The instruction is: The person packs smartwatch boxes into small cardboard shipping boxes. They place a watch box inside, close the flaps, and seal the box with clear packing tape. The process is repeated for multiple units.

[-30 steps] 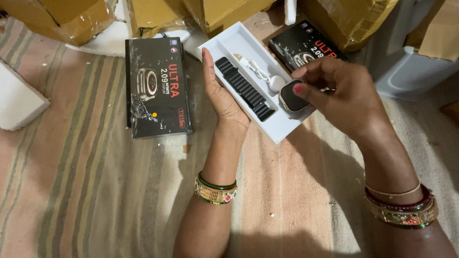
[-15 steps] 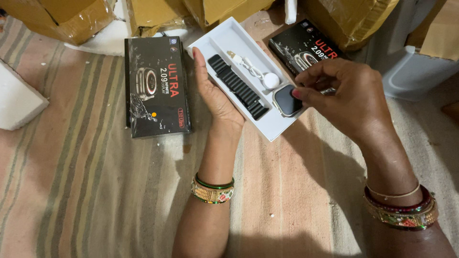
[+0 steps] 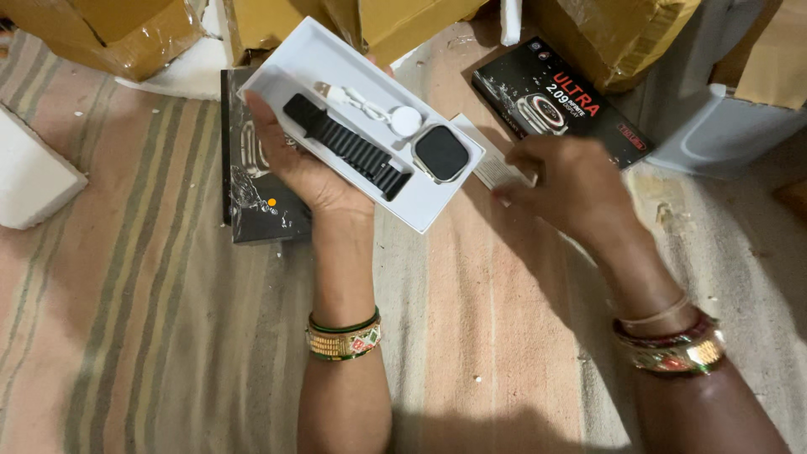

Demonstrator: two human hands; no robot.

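Tray (image 3: 313,60), white, holding black strap (image 3: 345,145), square smartwatch (image 3: 441,153) and white charging cable (image 3: 370,108), cupped from beneath by left hand (image 3: 307,172); right hand (image 3: 572,187), fingers pinching small white booklet (image 3: 496,168), just beside tray's right end.

A white open tray (image 3: 424,210) sits mid-floor; flat black boxes lie left (image 3: 256,210) and far right (image 3: 563,105); brown taped cartons (image 3: 126,25) line the far edge.

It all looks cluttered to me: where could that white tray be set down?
Bare striped mat lies left of the left hand, below the foam block. More lies between both forearms. The top is crowded with cardboard boxes and black boxes.
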